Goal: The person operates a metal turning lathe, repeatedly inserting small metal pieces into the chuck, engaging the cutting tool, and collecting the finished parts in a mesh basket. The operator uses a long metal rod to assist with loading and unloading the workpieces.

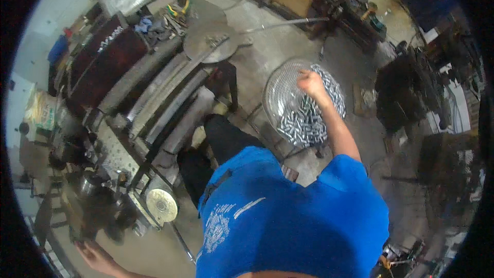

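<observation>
My right hand (311,83) is over a round perforated metal basket (280,85), its fingers curled together. Whatever those fingers may hold is too small to make out. Short shiny metal cylinders (306,123) are heaped along the basket's near and right side, and the mesh bottom shows on its far left. At the lower left, my left hand (92,254) reaches out beside the dark parts of a machine (110,226). Its fingers are dim and blurred, so their grip does not show.
A machine with long metal bars (170,92) and a round plate (162,206) stands on my left. Beyond it is a round metal table (211,46) with small parts on it. A long rod (288,22) sticks out at the far side. Dark equipment (406,82) lines the right.
</observation>
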{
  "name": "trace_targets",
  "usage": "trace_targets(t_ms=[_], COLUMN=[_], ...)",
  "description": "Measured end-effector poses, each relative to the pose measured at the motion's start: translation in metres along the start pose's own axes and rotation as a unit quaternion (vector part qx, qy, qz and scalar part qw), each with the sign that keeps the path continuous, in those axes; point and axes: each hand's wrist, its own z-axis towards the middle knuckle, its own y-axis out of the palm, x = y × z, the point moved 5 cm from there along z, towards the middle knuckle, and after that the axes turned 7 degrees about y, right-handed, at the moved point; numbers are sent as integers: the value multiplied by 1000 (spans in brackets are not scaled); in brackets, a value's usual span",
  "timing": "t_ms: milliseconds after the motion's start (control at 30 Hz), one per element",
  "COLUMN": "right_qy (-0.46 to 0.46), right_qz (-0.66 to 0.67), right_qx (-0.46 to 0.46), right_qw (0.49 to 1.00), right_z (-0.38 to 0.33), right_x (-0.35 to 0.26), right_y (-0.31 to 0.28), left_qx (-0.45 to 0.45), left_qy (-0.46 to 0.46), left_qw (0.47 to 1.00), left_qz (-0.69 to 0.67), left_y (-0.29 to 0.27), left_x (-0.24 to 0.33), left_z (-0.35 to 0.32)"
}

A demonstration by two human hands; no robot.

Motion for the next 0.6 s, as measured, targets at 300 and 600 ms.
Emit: trace_targets(t_ms=[300, 600], right_qy=[34, -51], right_qz=[-175, -337], right_qx=[-132, -238], right_qw=[975, 909], right_z=[-37, -53], right_x=[83, 60], right_y=[43, 70], left_qx=[-22, -202], left_qy=[-15, 19], left_qw=[999, 979], left_qz=[-47, -16], left_y=[3, 38], left_x=[-2, 28], left_z=[-14, -15])
